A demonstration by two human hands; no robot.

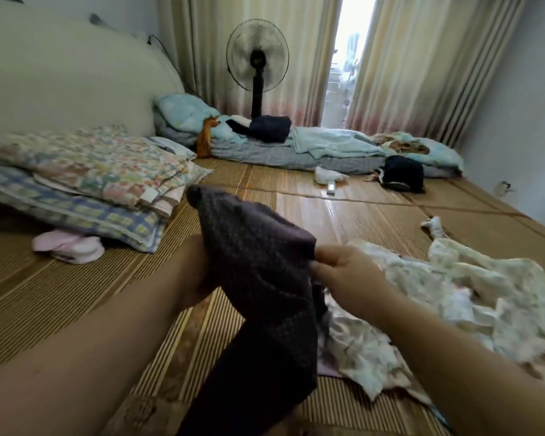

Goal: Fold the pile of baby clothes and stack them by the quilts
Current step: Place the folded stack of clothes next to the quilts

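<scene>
A dark purple dotted garment (258,278) hangs in front of me, held up off the bamboo mat (76,297). My left hand (199,278) grips it from behind at its left edge, mostly hidden by the cloth. My right hand (346,272) pinches its right edge between thumb and fingers. A loose pile of pale printed baby clothes (438,303) lies crumpled on the mat to the right, partly under my right arm. Folded patterned quilts (88,171) are stacked at the left.
A small pink item (68,247) lies beside the quilts. At the back lies blue bedding (296,146) with dark bundles (403,174), and a standing fan (258,58) before the curtains. A white cloth (328,176) and small scraps sit on the far mat.
</scene>
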